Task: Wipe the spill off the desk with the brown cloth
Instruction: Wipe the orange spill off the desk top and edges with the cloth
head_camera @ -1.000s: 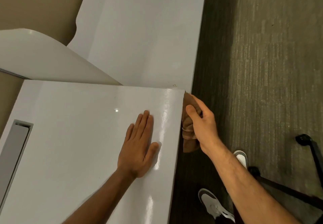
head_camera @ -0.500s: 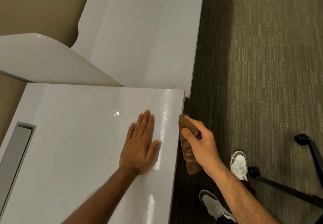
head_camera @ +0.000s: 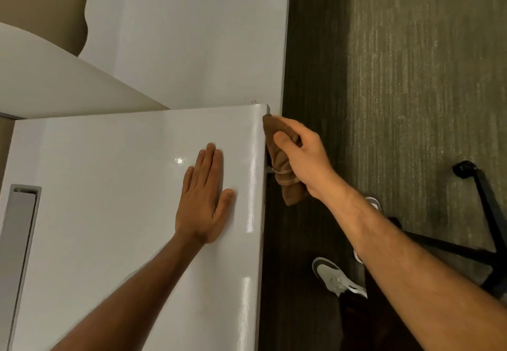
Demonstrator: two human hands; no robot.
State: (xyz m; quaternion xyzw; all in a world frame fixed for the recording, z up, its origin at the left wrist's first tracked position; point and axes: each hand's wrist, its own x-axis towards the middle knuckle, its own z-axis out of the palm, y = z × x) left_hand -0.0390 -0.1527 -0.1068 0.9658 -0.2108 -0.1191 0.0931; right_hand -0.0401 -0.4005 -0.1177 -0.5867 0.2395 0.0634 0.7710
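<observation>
My right hand [head_camera: 303, 158] grips the bunched brown cloth [head_camera: 282, 164] and holds it against the right side edge of the glossy white desk [head_camera: 109, 186], just below the desk's far right corner. Part of the cloth hangs below my fist. My left hand [head_camera: 204, 197] lies flat on the desk top, fingers together, a little left of that edge. No liquid shows on the desk surface, only bright light reflections. A few tiny specks sit at the far corner [head_camera: 253, 101].
A second white desk [head_camera: 197, 35] adjoins beyond, with a curved white divider [head_camera: 55, 82] at the left. A grey cable slot [head_camera: 19, 227] is set into the near desk's left side. Right of the desk is carpet, my white shoes [head_camera: 337, 276] and a black chair base [head_camera: 482, 219].
My right hand first slid the cloth toward me along the desk's side edge, then back up toward the far corner. The left hand stayed flat in place.
</observation>
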